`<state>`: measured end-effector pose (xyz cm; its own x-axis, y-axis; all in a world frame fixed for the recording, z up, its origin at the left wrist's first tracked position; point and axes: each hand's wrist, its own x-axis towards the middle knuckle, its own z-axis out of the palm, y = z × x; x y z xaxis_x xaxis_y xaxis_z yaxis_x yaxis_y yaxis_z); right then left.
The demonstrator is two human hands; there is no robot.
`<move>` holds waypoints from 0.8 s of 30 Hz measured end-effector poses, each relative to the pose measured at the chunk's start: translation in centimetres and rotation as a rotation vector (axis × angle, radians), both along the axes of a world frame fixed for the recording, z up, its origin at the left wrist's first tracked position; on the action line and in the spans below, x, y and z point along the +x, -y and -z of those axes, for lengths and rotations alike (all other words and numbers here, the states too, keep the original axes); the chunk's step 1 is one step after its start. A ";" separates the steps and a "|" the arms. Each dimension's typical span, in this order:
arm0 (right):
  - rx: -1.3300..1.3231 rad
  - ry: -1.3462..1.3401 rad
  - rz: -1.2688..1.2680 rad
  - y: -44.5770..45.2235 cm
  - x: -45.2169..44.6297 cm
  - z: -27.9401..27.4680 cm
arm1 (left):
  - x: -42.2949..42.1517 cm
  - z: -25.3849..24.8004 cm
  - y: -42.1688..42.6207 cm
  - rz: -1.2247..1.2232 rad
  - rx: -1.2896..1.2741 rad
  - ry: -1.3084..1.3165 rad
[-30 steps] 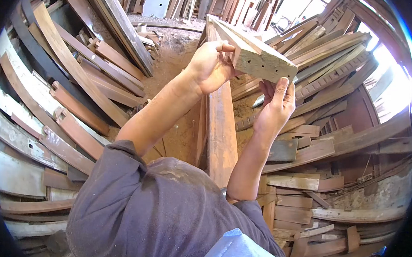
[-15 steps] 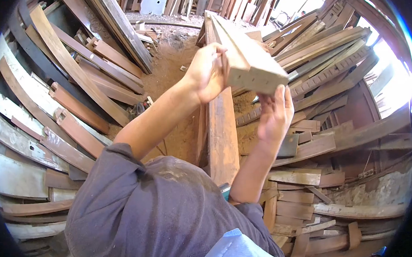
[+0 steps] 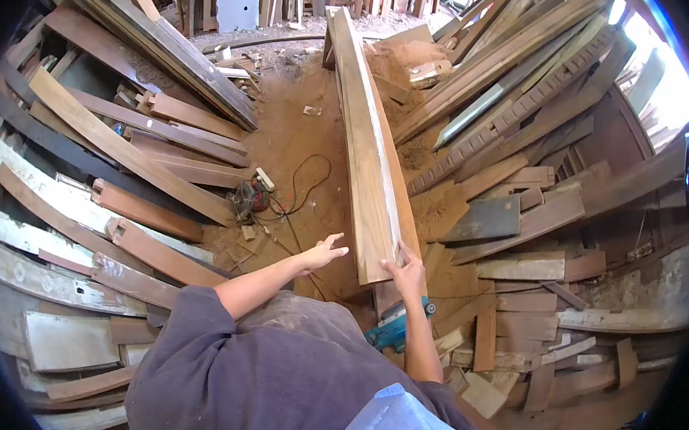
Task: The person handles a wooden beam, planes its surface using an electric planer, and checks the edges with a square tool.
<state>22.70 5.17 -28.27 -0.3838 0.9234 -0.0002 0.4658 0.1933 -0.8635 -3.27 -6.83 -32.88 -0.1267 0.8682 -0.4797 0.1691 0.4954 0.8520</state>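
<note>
A long wooden plank (image 3: 368,190), with a pale strip along its right edge, lies lengthwise on a wooden beam (image 3: 398,165) and runs away from me. My right hand (image 3: 407,272) grips the right corner of its near end, thumb on top and fingers along the side. My left hand (image 3: 325,253) hovers just left of the plank with the fingers spread, touching nothing. Below the plank's near end sits a teal power tool (image 3: 389,331), partly hidden by my right forearm and shirt.
Stacked boards (image 3: 147,163) line the left side, and more timber (image 3: 525,89) leans on the right. A dark power tool (image 3: 249,200) with a cord lies on the sawdust-covered floor (image 3: 294,140). Short offcuts (image 3: 525,314) are piled at lower right.
The plank's near end has come down from its raised position onto the beam. My left hand has let go and moved down and left; my right hand has lowered with the plank.
</note>
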 end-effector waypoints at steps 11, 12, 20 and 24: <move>0.260 0.596 0.197 2.5 1.7 2.4 | -13.8 15.9 19.8 0.095 -0.300 -0.535; 0.300 0.592 0.213 2.9 1.7 2.8 | -15.3 17.7 23.2 0.081 -0.380 -0.543; 0.156 0.522 0.287 -0.9 -3.3 3.5 | -17.0 17.7 37.8 -0.402 -0.639 -0.323; 0.083 0.497 0.338 -1.2 -4.8 3.1 | -21.7 23.3 33.3 -0.098 -0.497 -0.289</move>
